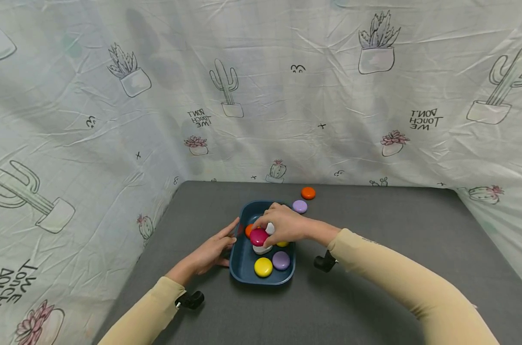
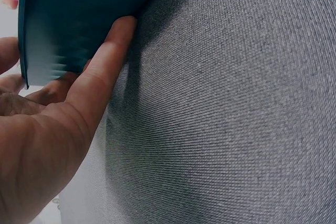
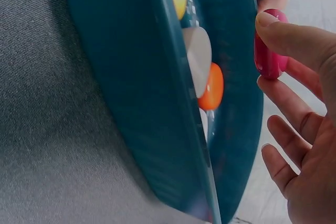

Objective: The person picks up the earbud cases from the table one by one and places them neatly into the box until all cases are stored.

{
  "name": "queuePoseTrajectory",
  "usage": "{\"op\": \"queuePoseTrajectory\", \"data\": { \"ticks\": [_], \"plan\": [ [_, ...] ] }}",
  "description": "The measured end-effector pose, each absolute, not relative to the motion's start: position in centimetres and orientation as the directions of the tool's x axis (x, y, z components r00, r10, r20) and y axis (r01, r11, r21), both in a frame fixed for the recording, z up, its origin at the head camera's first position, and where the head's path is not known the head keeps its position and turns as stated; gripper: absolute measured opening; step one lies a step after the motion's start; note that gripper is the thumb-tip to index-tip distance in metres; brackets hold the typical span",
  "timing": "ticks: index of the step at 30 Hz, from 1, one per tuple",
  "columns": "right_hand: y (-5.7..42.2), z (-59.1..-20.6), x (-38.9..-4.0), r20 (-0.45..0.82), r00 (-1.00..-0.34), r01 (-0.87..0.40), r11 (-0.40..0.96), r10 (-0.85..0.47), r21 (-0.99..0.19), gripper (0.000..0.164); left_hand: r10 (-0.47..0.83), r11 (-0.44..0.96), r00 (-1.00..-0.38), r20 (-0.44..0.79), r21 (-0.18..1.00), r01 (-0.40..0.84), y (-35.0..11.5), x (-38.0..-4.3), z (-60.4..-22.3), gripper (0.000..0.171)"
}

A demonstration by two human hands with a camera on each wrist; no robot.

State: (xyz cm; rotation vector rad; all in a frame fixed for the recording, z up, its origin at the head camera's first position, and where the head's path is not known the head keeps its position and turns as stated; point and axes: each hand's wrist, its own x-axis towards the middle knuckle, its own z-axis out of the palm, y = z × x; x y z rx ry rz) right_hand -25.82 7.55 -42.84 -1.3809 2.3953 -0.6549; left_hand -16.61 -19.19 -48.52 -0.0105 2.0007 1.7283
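A glossy magenta disc [image 1: 258, 237] with rounded edges is pinched between the thumb and fingers of my right hand [image 1: 284, 224]. It is held above a dark blue rectangular tub [image 1: 242, 268], and the right wrist view shows the disc [image 3: 268, 51] higher than the tub's near rim. Inside lie a yellow disc [image 1: 263, 267], a purple disc [image 1: 281, 260], an orange disc [image 1: 248, 230] and white ones, partly covered by my right hand. My left hand [image 1: 209, 251] rests against the tub's left side, its fingers extended; one fingertip touches low on the outer wall [image 2: 79, 19].
Beyond the tub's far right corner, a lilac disc [image 1: 300, 206] and an orange disc [image 1: 308, 193] lie on the grey table [image 1: 351, 297]. A white cloth [image 1: 261, 96] printed with cactus drawings hangs behind and beside the table.
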Motion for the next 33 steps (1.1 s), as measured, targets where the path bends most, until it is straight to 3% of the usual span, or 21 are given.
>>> {"op": "queuePoseTrajectory", "data": {
  "ticks": [7, 17, 33],
  "plan": [
    [6.4, -43.5, -25.5, -0.056, -0.432, -0.777, 0.403, -0.900, -0.484, 0.047, 0.324, 0.193, -0.872, -0.367, 0.928, -0.319, -19.4, -16.7, -48.5, 0.062],
    [5.5, -44.2, -25.2, -0.073, -0.411, -0.791, 0.395, -0.909, -0.467, 0.053, 0.333, 0.184, -0.868, -0.369, 0.928, -0.324, -19.5, -17.0, -48.5, 0.062],
    [8.0, -44.1, -26.2, 0.000, -0.519, -0.730, 0.442, -0.855, -0.522, 0.052, 0.286, 0.220, -0.882, -0.375, 0.921, -0.321, -19.5, -17.2, -48.6, 0.062]
  ]
}}
